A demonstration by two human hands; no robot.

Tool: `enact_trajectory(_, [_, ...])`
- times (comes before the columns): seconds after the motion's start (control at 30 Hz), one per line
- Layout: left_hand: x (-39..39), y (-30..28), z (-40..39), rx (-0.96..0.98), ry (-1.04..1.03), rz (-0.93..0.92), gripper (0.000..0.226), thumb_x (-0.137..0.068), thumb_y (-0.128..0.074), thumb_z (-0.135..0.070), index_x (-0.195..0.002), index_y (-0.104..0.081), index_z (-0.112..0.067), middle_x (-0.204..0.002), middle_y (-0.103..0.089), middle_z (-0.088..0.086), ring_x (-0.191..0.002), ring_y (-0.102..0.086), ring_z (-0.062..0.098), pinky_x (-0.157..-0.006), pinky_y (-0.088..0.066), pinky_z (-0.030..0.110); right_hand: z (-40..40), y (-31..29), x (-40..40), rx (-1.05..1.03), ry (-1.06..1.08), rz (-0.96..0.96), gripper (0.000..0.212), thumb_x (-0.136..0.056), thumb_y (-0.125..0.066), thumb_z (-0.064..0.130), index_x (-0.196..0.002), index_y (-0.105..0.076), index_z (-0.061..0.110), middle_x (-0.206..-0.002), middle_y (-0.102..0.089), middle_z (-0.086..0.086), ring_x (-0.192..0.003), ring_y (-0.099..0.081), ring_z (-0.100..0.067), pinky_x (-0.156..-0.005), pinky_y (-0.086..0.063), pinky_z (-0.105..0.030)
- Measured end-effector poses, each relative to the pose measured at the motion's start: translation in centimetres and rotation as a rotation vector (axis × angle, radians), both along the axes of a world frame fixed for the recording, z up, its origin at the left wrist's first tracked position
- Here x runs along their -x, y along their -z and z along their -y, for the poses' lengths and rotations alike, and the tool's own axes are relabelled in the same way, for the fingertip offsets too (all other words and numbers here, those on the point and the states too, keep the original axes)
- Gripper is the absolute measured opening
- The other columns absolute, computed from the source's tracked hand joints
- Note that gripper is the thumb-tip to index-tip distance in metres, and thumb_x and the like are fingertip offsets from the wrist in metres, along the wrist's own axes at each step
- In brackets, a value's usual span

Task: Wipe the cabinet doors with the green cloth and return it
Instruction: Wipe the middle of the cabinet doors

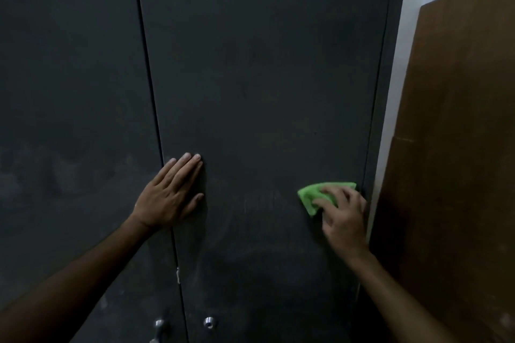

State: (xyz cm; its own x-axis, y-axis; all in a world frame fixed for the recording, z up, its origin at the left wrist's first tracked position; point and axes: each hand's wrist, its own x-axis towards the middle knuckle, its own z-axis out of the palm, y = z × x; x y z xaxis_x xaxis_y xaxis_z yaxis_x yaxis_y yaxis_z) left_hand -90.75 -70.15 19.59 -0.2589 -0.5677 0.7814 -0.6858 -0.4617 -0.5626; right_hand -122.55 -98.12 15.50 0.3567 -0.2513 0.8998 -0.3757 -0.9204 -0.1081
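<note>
Left hand: left hand [171,192] is flat on the right cabinet door [264,78], fingers straight and together, palm just right of the centre seam [152,92]. It holds nothing; by the look of it, it's there to brace the door so it doesn't rattle or swing under the wiping.
Right hand: right hand [344,214] has its fingers spread and bent over the green cloth [315,196], pressing it against the door at lower right of the frame. Spread fingers would keep more of the cloth in contact.
Green cloth: folded into a small pad, tight up near the door's right edge, part tucked under the fingers.
Door surface: dark, matte, with faint pale smears lower centre between the two hands, which suggests more passes are needed there.
Left cabinet door: left cabinet door [69,92] fills the left of the frame, cloudy and smudged, no hand on it.
Hardware: metal handle [158,327] and round lock [209,322] sit at the bottom edge of the frame, either side of the seam.
Surroundings: brown board [457,133] leans at far right, a pale wall strip [401,64] between it and the cabinet, so room for the cloth hand is tight at that edge.
Stage: wiping in progress on the right door, I'd judge; return of the cloth not yet due.
</note>
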Motion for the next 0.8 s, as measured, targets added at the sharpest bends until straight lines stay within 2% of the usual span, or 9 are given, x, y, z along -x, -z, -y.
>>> enact_trajectory(0.07, [0.0, 0.0, 0.1, -0.001, -0.011, 0.003, 0.074, -0.109, -0.043, -0.047, -0.165, -0.023, -0.002, -0.175, -0.016, 0.013, -0.162, -0.017, 0.028, -0.132, -0.016, 0.045, 1.7, -0.1, 1.3, -0.101, 0.022, 0.024, 0.041, -0.067, -0.078, -0.015, -0.097, -0.076, 0.013, -0.125, -0.064, -0.01, -0.114, -0.046, -0.036, -0.096, -0.044, -0.05])
enact_trajectory(0.13, [-0.1, 0.2, 0.1, -0.001, -0.015, -0.003, 0.075, -0.109, -0.043, -0.047, -0.165, -0.023, -0.002, -0.175, -0.016, 0.013, -0.162, -0.018, 0.028, -0.133, -0.016, 0.045, 2.7, -3.7, 0.6, -0.258, 0.074, 0.225, 0.035, -0.076, -0.069, -0.012, -0.1, -0.073, 0.012, -0.128, -0.06, -0.009, -0.116, -0.047, -0.037, -0.097, -0.047, -0.052])
enact_trajectory(0.2, [0.0, 0.2, 0.1, 0.005, -0.012, 0.0, 0.075, -0.109, -0.044, -0.047, -0.164, -0.024, -0.001, -0.174, -0.018, 0.014, -0.162, -0.018, 0.028, -0.133, -0.016, 0.045, 1.2, -6.9, -1.8, -0.251, 0.059, 0.36, 0.036, -0.078, -0.061, -0.009, -0.102, -0.074, 0.015, -0.129, -0.06, -0.006, -0.117, -0.047, -0.035, -0.095, -0.047, -0.054])
enact_trajectory(0.4, [1.7, -0.4, -1.0, -0.046, 0.034, -0.085, 0.073, -0.107, -0.048, -0.044, -0.162, -0.029, 0.0, -0.17, -0.028, 0.018, -0.161, -0.019, 0.031, -0.132, -0.018, 0.048, -3.0, -0.3, -3.0, 0.143, -0.167, -0.087, 0.039, -0.063, -0.083, -0.01, -0.091, -0.08, 0.017, -0.123, -0.071, -0.007, -0.113, -0.047, -0.031, -0.092, -0.046, -0.054])
enact_trajectory(0.47, [2.1, -0.2, -2.2, -0.027, 0.052, -0.128, 0.075, -0.106, -0.05, -0.046, -0.162, -0.029, -0.001, -0.17, -0.028, 0.019, -0.16, -0.022, 0.033, -0.131, -0.021, 0.051, -2.3, -1.4, -2.3, 0.045, -0.127, 0.001, 0.039, -0.061, -0.082, -0.013, -0.087, -0.079, 0.015, -0.12, -0.07, -0.008, -0.11, -0.046, -0.032, -0.089, -0.045, -0.051])
enact_trajectory(0.53, [2.0, 0.4, -3.7, -0.008, 0.049, -0.153, 0.077, -0.104, -0.052, -0.047, -0.161, -0.031, -0.001, -0.169, -0.029, 0.019, -0.16, -0.023, 0.034, -0.13, -0.023, 0.053, -3.2, -4.5, -3.6, -0.128, -0.078, 0.192, 0.039, -0.068, -0.074, -0.014, -0.095, -0.078, 0.014, -0.124, -0.065, -0.009, -0.112, -0.048, -0.036, -0.091, -0.047, -0.052])
enact_trajectory(0.6, [1.4, 0.6, -5.4, 0.0, 0.04, -0.179, 0.078, -0.103, -0.052, -0.048, -0.161, -0.032, -0.001, -0.169, -0.028, 0.019, -0.16, -0.023, 0.036, -0.129, -0.022, 0.055, -6.3, -7.1, -6.4, -0.148, -0.065, 0.274, 0.04, -0.076, -0.066, -0.008, -0.105, -0.078, 0.017, -0.131, -0.062, -0.007, -0.115, -0.049, -0.037, -0.093, -0.049, -0.053])
enact_trajectory(0.7, [-0.4, 0.4, -8.0, -0.003, 0.027, -0.201, 0.078, -0.103, -0.051, -0.05, -0.161, -0.032, 0.0, -0.17, -0.027, 0.02, -0.16, -0.023, 0.037, -0.129, -0.023, 0.056, -11.6, -5.8, -10.2, 0.068, -0.198, 0.103, 0.038, -0.077, -0.062, 0.002, -0.105, -0.079, 0.021, -0.133, -0.065, -0.006, -0.115, -0.051, -0.036, -0.097, -0.042, -0.046])
enact_trajectory(0.8, [-2.2, 0.0, -10.8, -0.027, 0.044, -0.2, 0.078, -0.103, -0.051, -0.05, -0.161, -0.032, -0.002, -0.171, -0.025, 0.018, -0.16, -0.023, 0.036, -0.13, -0.022, 0.055, -12.8, -2.4, -10.1, 0.223, -0.289, -0.135, 0.035, -0.07, -0.077, -0.004, -0.095, -0.081, 0.021, -0.126, -0.07, -0.004, -0.109, -0.057, -0.034, -0.094, -0.042, -0.045])
